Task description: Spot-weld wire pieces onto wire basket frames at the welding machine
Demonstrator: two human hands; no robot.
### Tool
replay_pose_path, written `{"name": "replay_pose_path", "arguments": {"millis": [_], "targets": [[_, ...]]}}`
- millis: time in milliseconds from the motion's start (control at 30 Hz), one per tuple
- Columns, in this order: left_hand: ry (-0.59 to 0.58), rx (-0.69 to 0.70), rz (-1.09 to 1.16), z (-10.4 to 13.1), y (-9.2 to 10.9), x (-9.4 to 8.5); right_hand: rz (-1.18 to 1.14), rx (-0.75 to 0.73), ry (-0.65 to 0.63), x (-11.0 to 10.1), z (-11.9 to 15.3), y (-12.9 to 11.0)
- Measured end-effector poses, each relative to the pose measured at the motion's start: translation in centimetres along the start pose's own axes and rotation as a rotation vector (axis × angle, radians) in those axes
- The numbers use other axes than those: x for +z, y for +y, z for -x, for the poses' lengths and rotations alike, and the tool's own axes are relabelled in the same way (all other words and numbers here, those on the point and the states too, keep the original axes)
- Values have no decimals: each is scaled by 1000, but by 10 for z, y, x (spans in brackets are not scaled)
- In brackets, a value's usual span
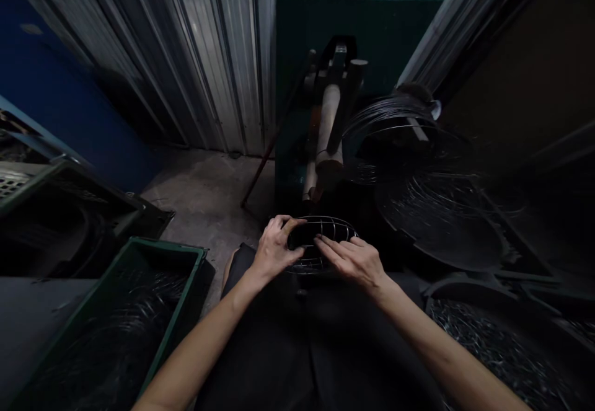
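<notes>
Left hand (274, 251) was closed on the left rim of a wire cage (320, 243) held over the lap | right hand (356, 261) was laid flat on its right side, fingers extended | cage judged light, springy, best gripped by the rim | welding machine (331, 119) stood just ahead | wire guards (413, 150) were stacked right | green crate (139, 312) left.

No legible text, labels, brands or numbers anywhere; panel of the green machine (357, 2) at 12 o'clock too blurred to read.
</notes>
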State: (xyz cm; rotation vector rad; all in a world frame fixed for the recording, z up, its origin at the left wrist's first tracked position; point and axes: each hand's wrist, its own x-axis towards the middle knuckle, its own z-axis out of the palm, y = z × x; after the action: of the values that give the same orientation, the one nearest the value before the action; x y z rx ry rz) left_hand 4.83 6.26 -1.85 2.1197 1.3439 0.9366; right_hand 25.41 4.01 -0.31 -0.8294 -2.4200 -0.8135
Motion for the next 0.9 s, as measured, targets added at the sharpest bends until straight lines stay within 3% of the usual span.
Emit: {"name": "replay_pose_path", "arguments": {"millis": [267,633,900], "targets": [[-15,-35,70,-7,-1,-2,10,-41,27,1,-2,5],[7,79,33,-29,-16,-3,63,0,22,18,-6,11],[31,101,-13,-29,-24,1,85,-3,48,28,-5,10]]}}
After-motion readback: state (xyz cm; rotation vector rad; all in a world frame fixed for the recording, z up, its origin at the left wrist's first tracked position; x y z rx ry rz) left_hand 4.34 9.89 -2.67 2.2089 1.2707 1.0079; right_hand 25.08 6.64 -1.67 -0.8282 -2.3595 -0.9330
